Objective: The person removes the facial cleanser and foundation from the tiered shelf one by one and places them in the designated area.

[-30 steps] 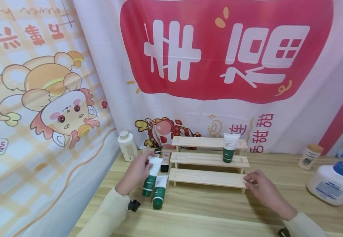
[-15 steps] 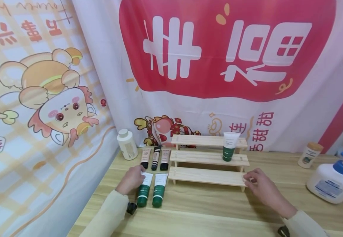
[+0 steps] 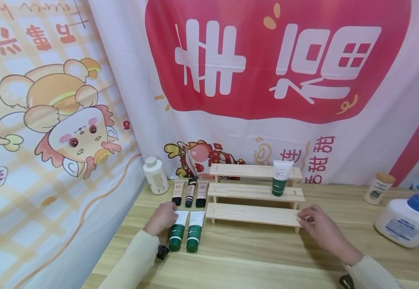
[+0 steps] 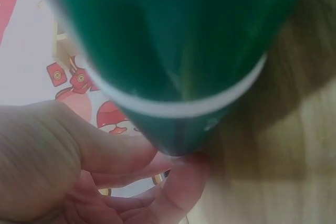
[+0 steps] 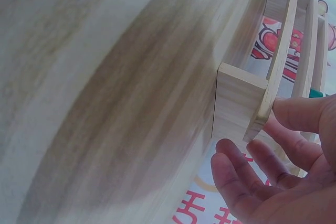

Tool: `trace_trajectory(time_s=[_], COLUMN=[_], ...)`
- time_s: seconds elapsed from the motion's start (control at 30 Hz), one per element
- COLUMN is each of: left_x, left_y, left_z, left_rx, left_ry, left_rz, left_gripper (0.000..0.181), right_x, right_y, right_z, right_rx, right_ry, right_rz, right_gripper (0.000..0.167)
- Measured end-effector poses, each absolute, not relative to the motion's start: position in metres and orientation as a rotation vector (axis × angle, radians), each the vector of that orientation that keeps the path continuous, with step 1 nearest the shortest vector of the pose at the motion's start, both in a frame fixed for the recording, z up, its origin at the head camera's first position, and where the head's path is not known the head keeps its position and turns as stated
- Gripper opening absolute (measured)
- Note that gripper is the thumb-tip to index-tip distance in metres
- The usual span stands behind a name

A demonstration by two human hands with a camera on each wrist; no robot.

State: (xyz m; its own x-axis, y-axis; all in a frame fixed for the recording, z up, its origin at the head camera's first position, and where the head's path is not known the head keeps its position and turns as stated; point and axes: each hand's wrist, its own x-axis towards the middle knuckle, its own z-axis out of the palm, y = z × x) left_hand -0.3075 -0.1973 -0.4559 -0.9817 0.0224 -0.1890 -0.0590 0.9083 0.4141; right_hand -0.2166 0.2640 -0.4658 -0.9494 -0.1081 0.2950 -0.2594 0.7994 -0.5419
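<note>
Two green-and-white squeeze tubes lie side by side left of a three-tier wooden display rack [image 3: 256, 214]. My left hand [image 3: 163, 218] pinches the white end of the left squeeze tube [image 3: 177, 232]; its green part fills the top of the left wrist view. The other squeeze tube [image 3: 194, 233] lies just to its right. A third squeeze tube [image 3: 281, 176] stands upright on the rack's middle tier, towards the right. At the right end of the lowest tier, my right hand [image 3: 317, 228] holds the board's corner between thumb and fingers, as the right wrist view shows.
Behind the squeeze tubes lie two BB cream tubes [image 3: 177, 193] with a slim dark-striped tube [image 3: 190, 193] between them. A white bottle [image 3: 156, 176] stands at the back left. On the right are a blue-topped pump bottle [image 3: 406, 222] and a small tan-capped bottle [image 3: 378, 188].
The left hand has brought the squeeze tube down and left, laying it beside the other one. Over the last half second it has shifted slightly right. The right hand has stayed at the rack.
</note>
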Motion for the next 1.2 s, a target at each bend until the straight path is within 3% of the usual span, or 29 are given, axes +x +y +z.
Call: trace_trajectory(time_s=[0.33, 0.5, 0.67, 0.83, 1.07, 1.2], left_x=[-0.301, -0.291, -0.281, -0.273, -0.280, -0.289], left_y=[-0.193, -0.176, -0.145, -0.108, -0.044, -0.007], left_z=[-0.446, -0.420, -0.388, -0.367, -0.360, -0.355], left_rx=[-0.101, 0.068, 0.349, 0.802, 1.378, 1.516], left_ry=[2.876, 2.995, 3.116, 3.184, 3.113, 3.108], left_rz=[0.636, 0.693, 0.752, 0.804, 0.901, 0.904], left_gripper=[0.025, 0.027, 0.026, 0.027, 0.048, 0.058], right_x=[-0.216, -0.214, -0.214, -0.216, -0.217, -0.217], right_y=[0.266, 0.267, 0.267, 0.267, 0.265, 0.264], right_z=[-0.468, -0.468, -0.468, -0.470, -0.470, -0.467], right_rx=[0.280, 0.272, 0.261, 0.252, 0.265, 0.268], right_ry=[-2.738, -2.738, -2.741, -2.747, -2.734, -2.724], right_rz=[0.876, 0.881, 0.891, 0.882, 0.893, 0.896], right_gripper=[0.017, 0.017, 0.017, 0.017, 0.016, 0.016])
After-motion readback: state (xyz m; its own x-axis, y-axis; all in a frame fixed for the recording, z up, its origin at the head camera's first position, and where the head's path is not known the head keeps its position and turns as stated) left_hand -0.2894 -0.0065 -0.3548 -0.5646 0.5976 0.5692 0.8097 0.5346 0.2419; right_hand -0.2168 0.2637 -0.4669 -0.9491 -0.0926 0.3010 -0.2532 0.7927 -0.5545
